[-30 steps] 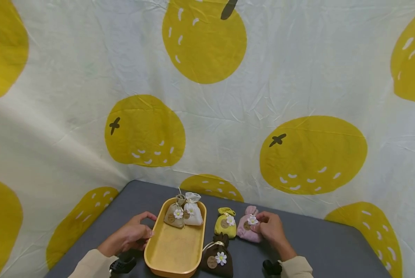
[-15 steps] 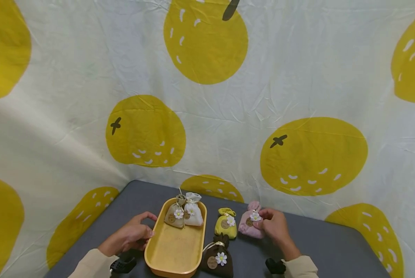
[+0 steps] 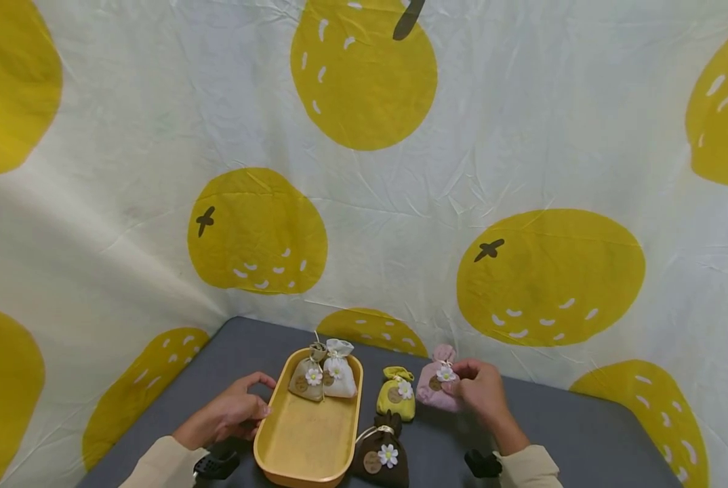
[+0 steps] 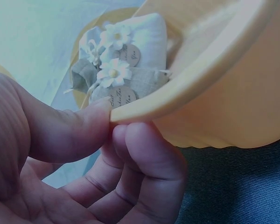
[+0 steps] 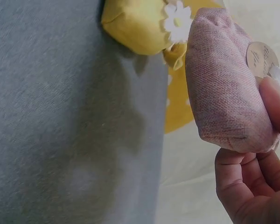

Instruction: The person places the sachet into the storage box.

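Observation:
My left hand (image 3: 236,409) pinches the left rim of a yellow-orange oval tray (image 3: 308,454), thumb on top and fingers below, as the left wrist view shows. At the tray's far end lie a beige drawstring pouch (image 3: 306,385) and a white drawstring pouch (image 3: 340,379), each with a daisy and a round tag. My right hand (image 3: 481,395) pinches a pink drawstring pouch (image 5: 226,79) by its side, its daisy partly behind the thumb. In the right wrist view the pink pouch is held up above the grey tabletop.
Right of the tray a yellow pouch (image 3: 394,403) stands on the grey table (image 3: 559,434). Nearer to me a dark brown pouch (image 3: 383,468) lies against the tray's right side. A fruit-printed cloth (image 3: 388,237) hangs behind the table.
My right hand has lifted the pink pouch and moved it slightly farther from me. The left hand and the tray have stayed in place.

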{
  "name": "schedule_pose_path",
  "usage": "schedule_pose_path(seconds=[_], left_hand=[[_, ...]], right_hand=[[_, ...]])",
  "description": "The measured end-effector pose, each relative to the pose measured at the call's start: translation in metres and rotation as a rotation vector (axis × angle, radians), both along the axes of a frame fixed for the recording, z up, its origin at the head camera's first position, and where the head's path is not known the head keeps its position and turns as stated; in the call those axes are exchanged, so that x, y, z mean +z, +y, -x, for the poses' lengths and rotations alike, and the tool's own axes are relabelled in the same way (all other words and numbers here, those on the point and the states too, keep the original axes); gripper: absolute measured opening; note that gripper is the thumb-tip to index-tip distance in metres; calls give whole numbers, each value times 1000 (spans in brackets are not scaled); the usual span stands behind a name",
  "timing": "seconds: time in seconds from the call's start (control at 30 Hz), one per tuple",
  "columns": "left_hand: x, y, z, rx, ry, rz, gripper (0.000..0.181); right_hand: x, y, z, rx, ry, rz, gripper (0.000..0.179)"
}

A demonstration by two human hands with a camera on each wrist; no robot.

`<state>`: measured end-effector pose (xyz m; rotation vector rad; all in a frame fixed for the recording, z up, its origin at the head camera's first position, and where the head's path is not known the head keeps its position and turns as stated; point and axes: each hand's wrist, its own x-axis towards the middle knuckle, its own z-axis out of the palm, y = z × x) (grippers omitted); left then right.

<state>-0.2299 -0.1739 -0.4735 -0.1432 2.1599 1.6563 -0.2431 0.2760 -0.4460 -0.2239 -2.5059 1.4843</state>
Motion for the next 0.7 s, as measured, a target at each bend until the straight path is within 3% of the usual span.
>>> schedule_pose_path(seconds=[0.33,0.7], left_hand=[[3,1,-1,-2,6,-15,50],[1,0,-2,-10,-2,-34,50]], right_hand=[[12,-19,-1,24,49,12,24],[13,-37,1,34,82,35,21]])
